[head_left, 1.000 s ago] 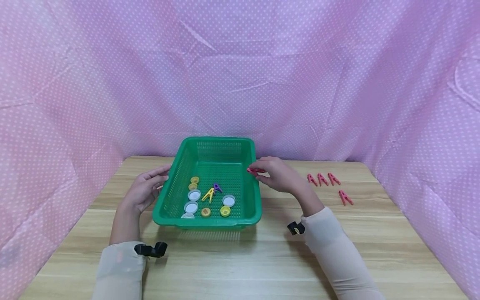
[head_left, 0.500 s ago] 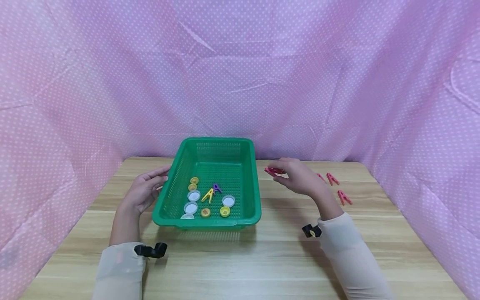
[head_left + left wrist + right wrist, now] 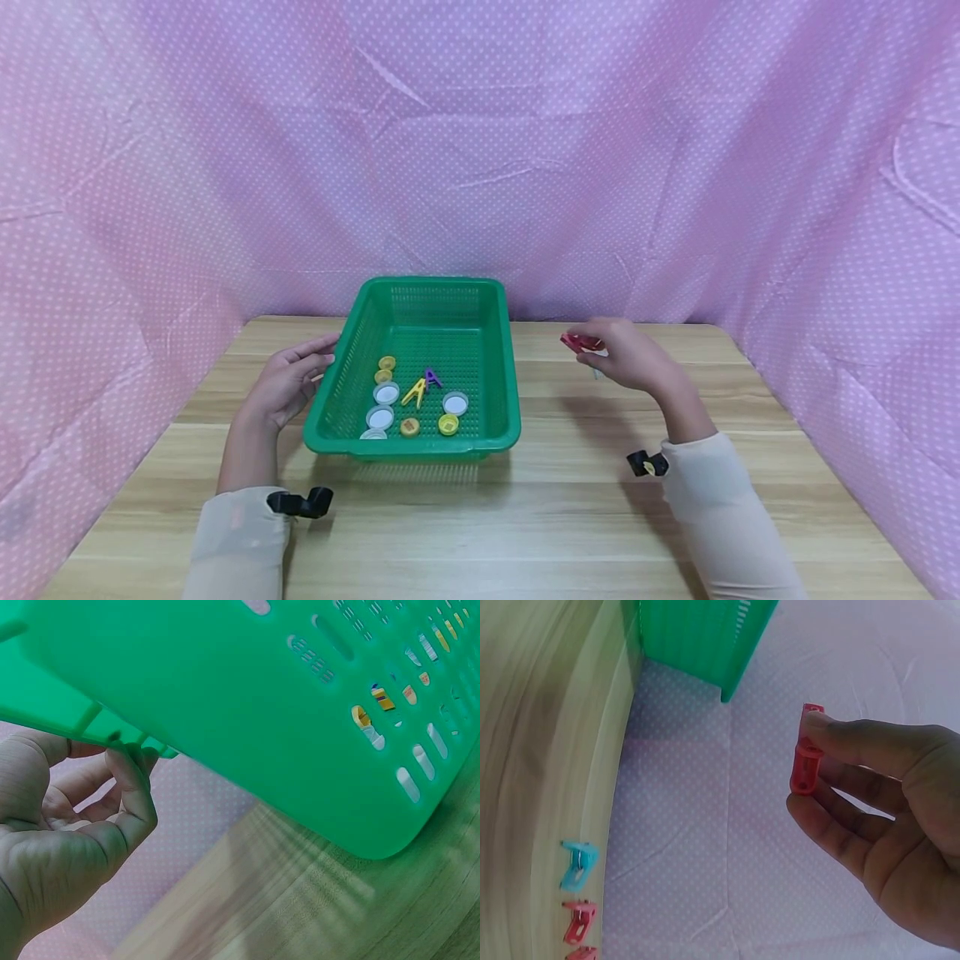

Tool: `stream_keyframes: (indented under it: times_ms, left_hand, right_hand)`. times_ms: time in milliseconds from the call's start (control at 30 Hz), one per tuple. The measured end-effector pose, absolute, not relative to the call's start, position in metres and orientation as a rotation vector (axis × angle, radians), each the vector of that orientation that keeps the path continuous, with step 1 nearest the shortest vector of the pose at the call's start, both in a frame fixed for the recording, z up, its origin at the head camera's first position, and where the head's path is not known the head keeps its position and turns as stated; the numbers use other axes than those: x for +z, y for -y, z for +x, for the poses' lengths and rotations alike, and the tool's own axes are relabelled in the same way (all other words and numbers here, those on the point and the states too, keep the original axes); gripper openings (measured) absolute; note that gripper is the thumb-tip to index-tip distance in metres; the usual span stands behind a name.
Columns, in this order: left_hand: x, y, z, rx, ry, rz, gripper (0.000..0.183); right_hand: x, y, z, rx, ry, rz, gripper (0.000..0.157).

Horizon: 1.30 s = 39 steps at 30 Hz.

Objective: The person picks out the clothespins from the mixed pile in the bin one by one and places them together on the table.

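In the head view my left hand [image 3: 288, 379] holds the left rim of a green plastic basket [image 3: 512, 392]. Its fingertips meet the basket's edge [image 3: 247, 765] in the left wrist view. To the right of the basket, my right hand [image 3: 630, 358] pinches a red clothespin [image 3: 579, 342] above the table. Seen from the right wrist, thumb and fingers grip this red clothespin [image 3: 806, 754]. Inside the basket lie a yellow clothespin [image 3: 415, 392], a purple clothespin [image 3: 432, 379], several white round caps [image 3: 379, 417] and several yellow ones [image 3: 448, 424].
Under the right hand in the right wrist view, a teal clothespin [image 3: 579, 864] and red clothespins [image 3: 579, 919] lie along the wooden table [image 3: 480, 525]. The hand and forearm mostly hide them in the head view. A pink dotted cloth [image 3: 480, 167] surrounds the table.
My right hand has moved right, from the basket's right rim to over the table's right side, still pinching the red clothespin. The left hand has stayed on the rim.
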State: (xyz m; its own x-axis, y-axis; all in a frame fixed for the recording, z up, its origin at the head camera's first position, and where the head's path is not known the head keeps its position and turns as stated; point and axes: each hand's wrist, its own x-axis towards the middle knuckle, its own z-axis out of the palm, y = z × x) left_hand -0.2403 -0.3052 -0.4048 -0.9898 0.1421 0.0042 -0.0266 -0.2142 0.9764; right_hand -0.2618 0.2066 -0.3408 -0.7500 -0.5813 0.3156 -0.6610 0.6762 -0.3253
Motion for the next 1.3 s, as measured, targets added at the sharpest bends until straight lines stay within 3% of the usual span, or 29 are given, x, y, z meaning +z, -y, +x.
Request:
stream_keyframes:
  times_ms: [1000, 1300]
  left_hand:
    - [-0.405, 0.301, -0.247, 2.404, -1.821, 0.175, 0.037]
    - [-0.407, 0.307, -0.245, 2.400, -1.805, 0.176, 0.038]
  right_hand:
    - [-0.351, -0.293, -0.275, 0.769, 2.998, 0.601, 0.043]
    - [-0.363, -0.310, -0.279, 0.800, 3.033, 0.534, 0.039]
